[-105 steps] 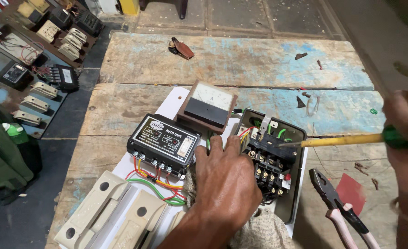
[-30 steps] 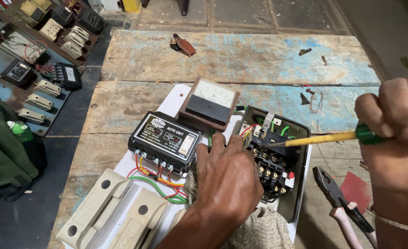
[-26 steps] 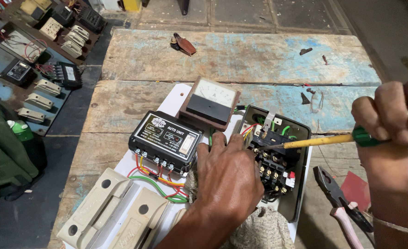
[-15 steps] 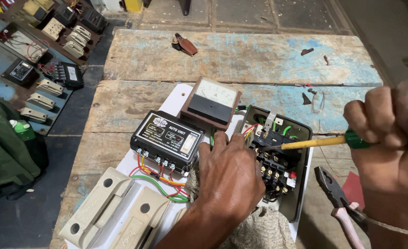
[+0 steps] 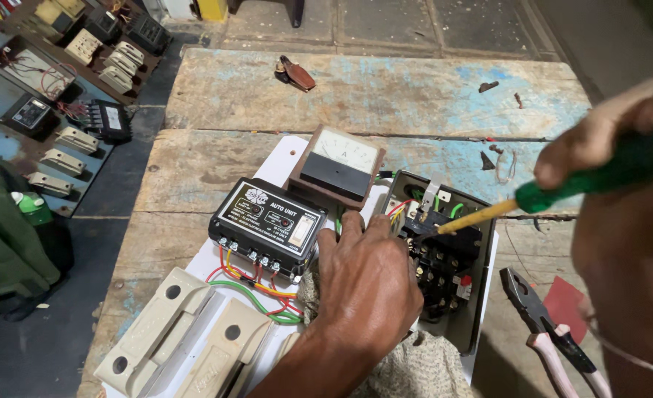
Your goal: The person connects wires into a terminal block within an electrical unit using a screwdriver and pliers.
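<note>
My left hand (image 5: 367, 284) lies flat, fingers spread, steadying the contactor (image 5: 444, 250) near the table's (image 5: 385, 88) right edge. My right hand (image 5: 606, 147) grips the screwdriver (image 5: 562, 188); I'd seat its tip squarely before turning.

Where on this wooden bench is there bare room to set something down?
Bare plank lies on the far board between the brown clip and the scattered debris, and left of the black control unit. Around the left hand and pliers it is crowded.

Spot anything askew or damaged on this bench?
Yes. The brown-framed analog meter leans tilted on the black control box, not mounted. The wooden bench has worn, flaking blue paint and scattered debris.
</note>
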